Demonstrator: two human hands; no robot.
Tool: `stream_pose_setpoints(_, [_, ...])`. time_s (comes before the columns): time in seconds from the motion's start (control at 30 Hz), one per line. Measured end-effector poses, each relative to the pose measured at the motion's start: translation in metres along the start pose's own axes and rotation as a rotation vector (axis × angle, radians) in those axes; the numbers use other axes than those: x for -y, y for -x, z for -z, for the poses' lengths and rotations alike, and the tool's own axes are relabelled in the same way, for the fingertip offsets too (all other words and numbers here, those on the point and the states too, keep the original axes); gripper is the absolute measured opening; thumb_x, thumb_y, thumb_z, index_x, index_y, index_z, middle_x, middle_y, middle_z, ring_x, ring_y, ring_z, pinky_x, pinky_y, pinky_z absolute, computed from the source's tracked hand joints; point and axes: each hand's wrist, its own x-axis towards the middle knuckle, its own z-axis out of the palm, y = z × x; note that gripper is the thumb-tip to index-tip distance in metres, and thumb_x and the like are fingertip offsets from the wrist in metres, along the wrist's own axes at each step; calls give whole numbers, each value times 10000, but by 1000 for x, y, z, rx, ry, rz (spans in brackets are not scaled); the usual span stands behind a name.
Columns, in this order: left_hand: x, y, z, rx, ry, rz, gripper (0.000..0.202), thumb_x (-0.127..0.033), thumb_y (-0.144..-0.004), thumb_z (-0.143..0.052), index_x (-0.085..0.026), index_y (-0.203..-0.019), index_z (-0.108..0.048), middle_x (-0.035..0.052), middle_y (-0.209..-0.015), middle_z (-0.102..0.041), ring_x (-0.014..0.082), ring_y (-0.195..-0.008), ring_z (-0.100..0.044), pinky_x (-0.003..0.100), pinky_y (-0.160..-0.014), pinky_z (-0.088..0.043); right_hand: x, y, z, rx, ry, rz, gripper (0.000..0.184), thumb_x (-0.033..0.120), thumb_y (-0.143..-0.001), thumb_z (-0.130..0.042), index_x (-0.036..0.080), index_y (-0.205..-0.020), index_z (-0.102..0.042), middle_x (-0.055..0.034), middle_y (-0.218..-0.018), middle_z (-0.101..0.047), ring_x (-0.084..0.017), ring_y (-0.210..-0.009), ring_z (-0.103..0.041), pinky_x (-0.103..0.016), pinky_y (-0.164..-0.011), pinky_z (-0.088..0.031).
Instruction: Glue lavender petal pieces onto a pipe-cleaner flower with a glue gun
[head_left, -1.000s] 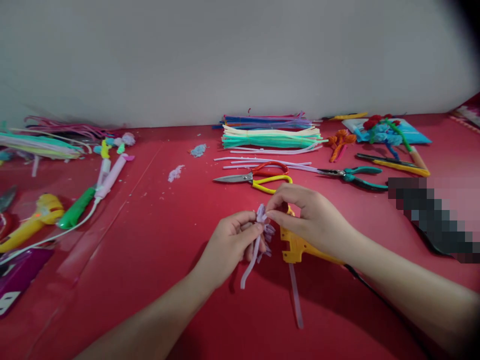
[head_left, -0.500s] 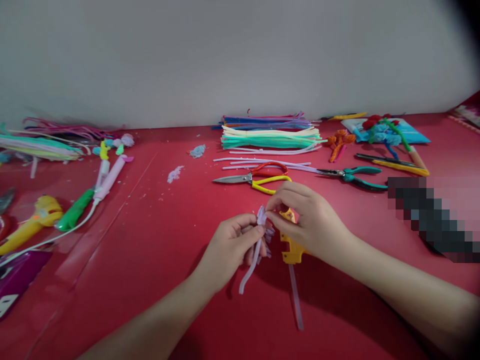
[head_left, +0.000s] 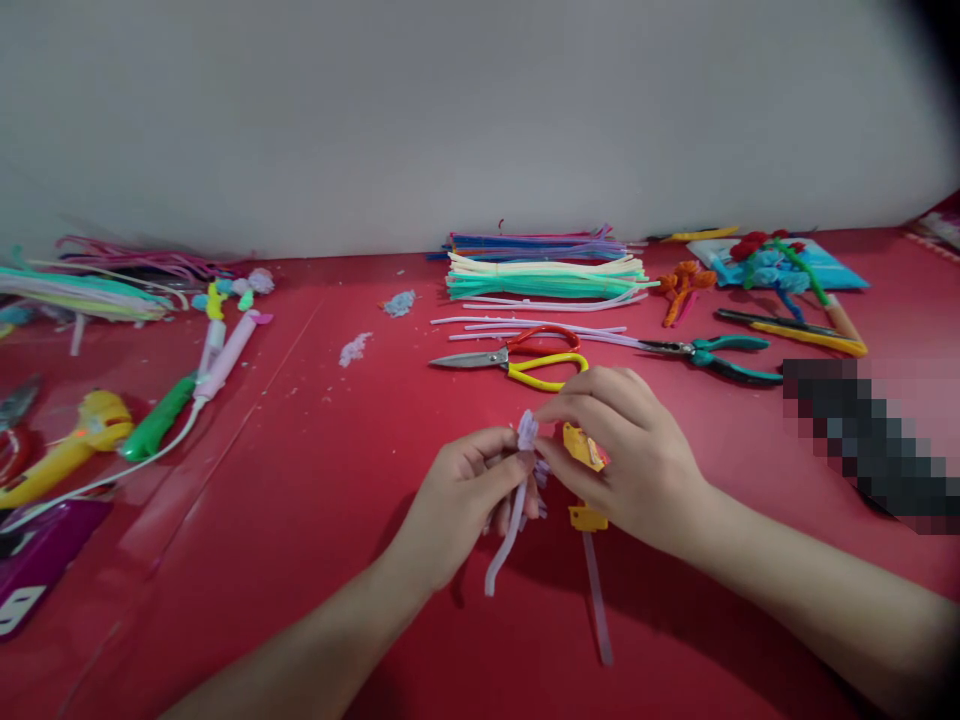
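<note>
- Table (head_left: 315, 600): red surface, meeting a grey wall at its far edge; I view it by the head camera.
- Bundle of stems (head_left: 547, 275): mint and cream, laid crosswise near the wall.
- Right hand (head_left: 637, 455): thumb and forefinger slightly parted at the right side of the lilac piece; I cannot tell whether they touch it.
- Left hand (head_left: 465, 490): closed, pinching the lilac piece between thumb and forefinger.
- Scissors (head_left: 495, 358): beyond the hands, blades together and pointing left, handles red and yellow.
- Pliers (head_left: 703, 355): teal-handled, right of the scissors, nose toward the ends of the loose lilac strands (head_left: 611, 336).
- Glue gun (head_left: 587, 519): yellow, partly hidden by my right hand, its translucent stick (head_left: 596, 590) extending toward me.
- Lilac piece (head_left: 527, 432): in my left fingertips, its bunched head uppermost and one tail slanting down toward me; further loops show partly behind the fingers.
- Fluff: a lilac tuft (head_left: 355, 348) and a blue tuft (head_left: 399, 303), left of the scissors.
</note>
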Motion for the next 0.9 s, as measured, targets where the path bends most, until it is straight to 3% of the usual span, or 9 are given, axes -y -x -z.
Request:
stream_pose_setpoints(0.57, [-3,5,-4,-55,-163,-83,215,-303,-853,-526,-167,-690,-561,-44,-527,-541,50,-412,-391,158,-400,-302,3,-1,0,17,2,-6,65,155,-849,-527,168,-868,-589,-61,-829,-598,-175,-777,-541,-334,-717,-416])
stream_pose_setpoints(0.9, [-2,6,-3,-64,-150,-83,182,-304,-853,-521,-170,-737,-567,-44,-530,-537,48,-424,-395,150,-408,-301,4,-1,1,13,-16,-19,64,149,-836,-540,170,-881,-581,-62,-842,-594,-178,-802,-542,-342,-729,-426])
